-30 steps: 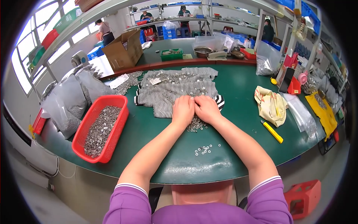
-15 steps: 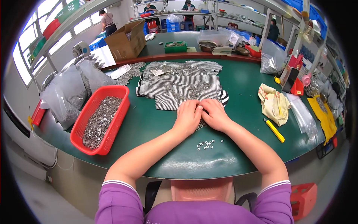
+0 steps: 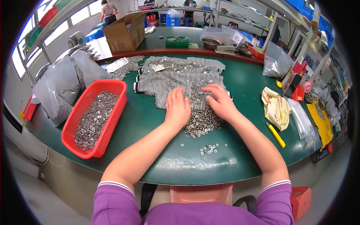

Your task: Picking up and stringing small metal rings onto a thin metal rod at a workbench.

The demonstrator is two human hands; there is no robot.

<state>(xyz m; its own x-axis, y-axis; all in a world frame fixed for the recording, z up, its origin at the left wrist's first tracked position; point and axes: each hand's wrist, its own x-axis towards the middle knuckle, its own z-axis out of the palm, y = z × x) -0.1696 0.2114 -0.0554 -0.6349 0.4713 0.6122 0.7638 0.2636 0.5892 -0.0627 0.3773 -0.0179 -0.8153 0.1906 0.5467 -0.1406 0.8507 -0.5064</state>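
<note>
A heap of small metal washers (image 3: 202,123) lies on the green table, against the near edge of a black-and-white striped shirt (image 3: 150,84). More washers are scattered over the cloth. At the left side of the heap rests my left hand (image 3: 177,108), its fingers stretched forward. My right hand (image 3: 222,103) is at the heap's right side, thumb apart and fingers reaching over the cloth. Neither hand visibly holds anything. Between them washers are spread from cloth to table. Nearer to me lies a small group of loose washers (image 3: 208,150).
A red basket (image 3: 67,129) of washers stands on the left, before filled clear bags (image 3: 54,101). To the right are a pale cloth (image 3: 276,108), a yellow utility knife (image 3: 276,135) and clear plastic bags (image 3: 300,119). A cardboard box (image 3: 122,35) stands behind; people work farther back.
My hands have parted, the left moving left and the right moving right. The washer heap they covered now shows between them, spread nearer to me.
</note>
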